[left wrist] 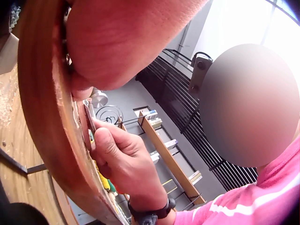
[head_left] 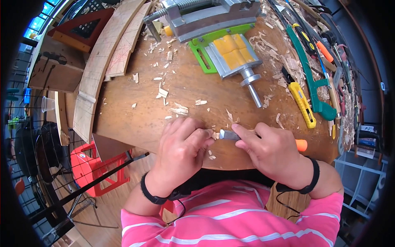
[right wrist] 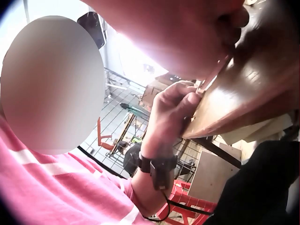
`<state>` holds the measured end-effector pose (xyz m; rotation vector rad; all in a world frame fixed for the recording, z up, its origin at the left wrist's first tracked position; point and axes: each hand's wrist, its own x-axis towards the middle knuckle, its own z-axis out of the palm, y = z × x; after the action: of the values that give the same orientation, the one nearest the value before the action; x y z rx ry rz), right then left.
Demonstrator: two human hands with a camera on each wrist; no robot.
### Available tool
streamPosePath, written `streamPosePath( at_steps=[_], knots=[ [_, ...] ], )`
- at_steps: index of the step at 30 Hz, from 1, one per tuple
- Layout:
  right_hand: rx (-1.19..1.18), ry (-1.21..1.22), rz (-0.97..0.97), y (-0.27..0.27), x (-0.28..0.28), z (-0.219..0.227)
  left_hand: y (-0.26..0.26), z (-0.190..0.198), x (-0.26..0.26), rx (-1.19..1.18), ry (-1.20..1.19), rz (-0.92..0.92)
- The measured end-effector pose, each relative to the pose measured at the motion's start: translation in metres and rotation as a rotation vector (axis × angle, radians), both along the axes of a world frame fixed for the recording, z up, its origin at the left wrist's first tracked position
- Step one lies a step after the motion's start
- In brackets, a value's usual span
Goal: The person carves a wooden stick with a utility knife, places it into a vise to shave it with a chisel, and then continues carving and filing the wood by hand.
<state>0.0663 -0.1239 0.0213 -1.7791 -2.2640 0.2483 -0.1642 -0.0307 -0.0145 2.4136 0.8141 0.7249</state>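
A pink striped sleeve [head_left: 230, 222] fills the near edge. Beyond it, at the round desk's [head_left: 135, 119] near rim, the right hand [head_left: 273, 154] grips an orange-handled chisel [head_left: 230, 134], fingers curled round it. The left hand [head_left: 181, 152] pinches a wood piece [head_left: 214, 135] at the blade tip. Farther off lie shavings [head_left: 180, 109], a yellow knife [head_left: 301, 104] and a vise [head_left: 230, 53].

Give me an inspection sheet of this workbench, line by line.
Surface: round wooden table, strewn with wood shavings.
Job's things: orange-handled knife gripped by the right hand; a small wood piece, largely hidden, pinched by the left hand at the table's near edge.
Clutter: metal vise, green-and-yellow clamp, yellow utility knife, green saw, curved planks.
Grippers: both hands curled, working close together.
Cables: thin black lead from the right wristband.
Surroundings: red stool, black wire rack, shelves.
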Motion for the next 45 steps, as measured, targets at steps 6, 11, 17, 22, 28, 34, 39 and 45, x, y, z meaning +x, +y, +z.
streamPosePath(
  at_steps=[6,11,17,22,28,34,39,45],
  knots=[
    [-0.044,-0.111,-0.089,-0.003,0.013,0.02,-0.002,-0.005,-0.001,0.025,-0.051,0.042],
    [-0.018,0.078,-0.066,-0.012,0.024,0.019,-0.001,-0.002,0.001,0.035,-0.058,0.036],
    [-0.14,0.198,-0.014,-0.027,0.018,0.02,0.001,0.003,0.0,-0.022,-0.029,0.036],
    [-0.206,0.163,-0.025,-0.029,0.016,0.02,-0.002,0.0,0.002,-0.028,-0.011,0.063],
    [-0.063,0.122,0.018,-0.02,0.013,0.014,-0.007,0.004,0.006,0.004,-0.022,0.091],
    [0.001,-0.053,0.02,-0.02,0.03,0.02,-0.004,-0.002,0.007,0.144,0.015,0.044],
    [0.11,-0.3,-0.001,-0.017,0.035,0.035,0.001,0.003,0.01,0.077,0.05,0.012],
    [0.076,-0.326,0.052,-0.006,0.021,0.033,0.003,0.004,0.012,0.045,0.057,-0.017]
  ],
)
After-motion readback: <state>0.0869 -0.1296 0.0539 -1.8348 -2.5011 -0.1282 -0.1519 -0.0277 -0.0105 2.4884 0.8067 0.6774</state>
